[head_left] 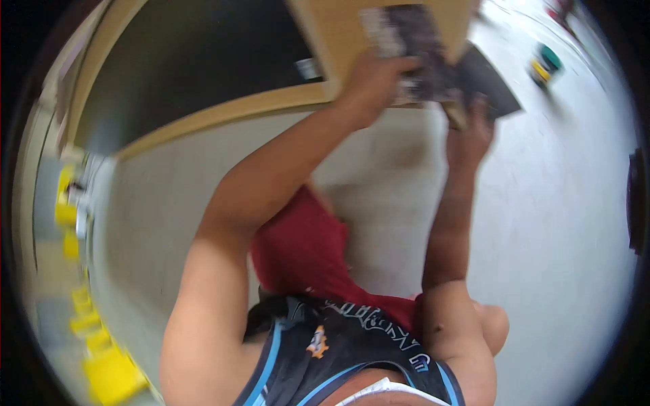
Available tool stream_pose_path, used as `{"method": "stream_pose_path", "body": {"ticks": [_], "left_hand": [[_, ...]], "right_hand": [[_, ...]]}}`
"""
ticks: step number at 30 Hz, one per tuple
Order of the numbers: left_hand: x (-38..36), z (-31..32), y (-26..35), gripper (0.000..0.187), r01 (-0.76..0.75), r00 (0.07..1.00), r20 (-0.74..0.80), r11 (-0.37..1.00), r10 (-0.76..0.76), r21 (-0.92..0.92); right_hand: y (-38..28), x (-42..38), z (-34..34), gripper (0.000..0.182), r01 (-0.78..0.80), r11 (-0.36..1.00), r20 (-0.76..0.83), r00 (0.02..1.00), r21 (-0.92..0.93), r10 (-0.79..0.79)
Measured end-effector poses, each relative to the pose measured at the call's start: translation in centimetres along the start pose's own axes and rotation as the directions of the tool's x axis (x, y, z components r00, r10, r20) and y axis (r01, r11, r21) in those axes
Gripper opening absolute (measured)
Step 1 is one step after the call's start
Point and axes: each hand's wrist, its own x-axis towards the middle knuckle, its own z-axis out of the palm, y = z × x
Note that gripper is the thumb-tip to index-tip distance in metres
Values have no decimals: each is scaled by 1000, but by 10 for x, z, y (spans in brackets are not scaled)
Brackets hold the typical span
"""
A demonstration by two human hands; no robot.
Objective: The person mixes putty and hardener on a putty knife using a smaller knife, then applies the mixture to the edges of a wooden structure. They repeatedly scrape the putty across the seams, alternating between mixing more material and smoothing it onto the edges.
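Note:
My left hand point(369, 88) is closed on a dark, sandpaper-like sheet point(426, 51) with pale worn patches, its thumb lying across the face. To the right, my right hand point(470, 132) grips the lower edge of a plain dark grey sheet point(489, 81), which overlaps the first one. A narrow tan strip point(457, 115) shows by the right fingers; what it is, I cannot tell. Both sheets are up in front of a light wooden panel point(338, 34).
A wood-edged frame point(223, 111) around a dark surface point(196, 61) stands at the upper left. On the pale floor point(542, 237), a green-topped container point(546, 64) with a yellow band stands at the upper right. Several yellow objects point(112, 375) line the left side.

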Motion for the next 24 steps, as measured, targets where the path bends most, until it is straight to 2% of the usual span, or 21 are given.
{"method": "stream_pose_path", "body": {"ticks": [1, 2, 3, 5, 9, 12, 14, 15, 17, 18, 20, 21, 23, 24], "left_hand": [[-5, 4, 4, 26, 13, 999, 30, 1000, -12, -25], [-11, 13, 5, 25, 9, 1000, -20, 999, -10, -49], [-16, 19, 5, 24, -1, 996, -86, 998, -5, -64], [-19, 22, 3, 24, -9, 998, -65, 998, 4, -65], [-28, 21, 26, 26, 14, 996, -90, 998, -19, -54], [-27, 14, 21, 25, -38, 996, -84, 998, 34, -47], [-27, 14, 22, 25, -28, 998, -59, 999, 26, -27], [-28, 13, 23, 24, -16, 999, -39, 1000, 16, -8], [-29, 13, 19, 24, -32, 998, -54, 999, 34, 41], [-28, 13, 17, 23, -47, 996, -71, 995, 53, 83], [-27, 10, 14, 24, -51, 998, -31, 992, 55, 113], [-26, 9, 14, 25, -60, 998, 3, 988, 60, 144], [-25, 11, 17, 25, -42, 999, 16, 984, 40, 174], [-26, 11, 18, 25, -28, 1000, 19, 979, 24, 204]], "right_hand": [[-8, -3, 6, 29, -93, 871, -61, 988, 483, 140], [-26, -6, 9, 28, -175, 733, -29, 966, 657, 257], [-26, -8, 7, 28, -147, 743, -68, 965, 653, 252], [-22, -11, 6, 28, -50, 760, -18, 997, 648, 81], [-37, -8, 1, 26, -129, 803, 47, 991, 582, 125], [-36, -11, -4, 23, -148, 786, 131, 988, 601, 85], [-28, -10, -6, 24, -184, 787, 219, 974, 589, 63], [-29, -10, -9, 24, -183, 785, 215, 974, 592, 65], [-33, -8, -18, 25, -153, 903, 336, 942, 401, 11], [-35, -7, -21, 25, -152, 903, 329, 944, 401, 12], [-36, -4, -28, 27, -359, 881, 590, 799, 309, 119], [-35, -6, -27, 27, -361, 880, 585, 801, 309, 124], [-33, -11, -22, 31, -227, 933, 728, 684, 278, -50], [-27, -11, -21, 31, -232, 933, 730, 682, 277, -48]]}}
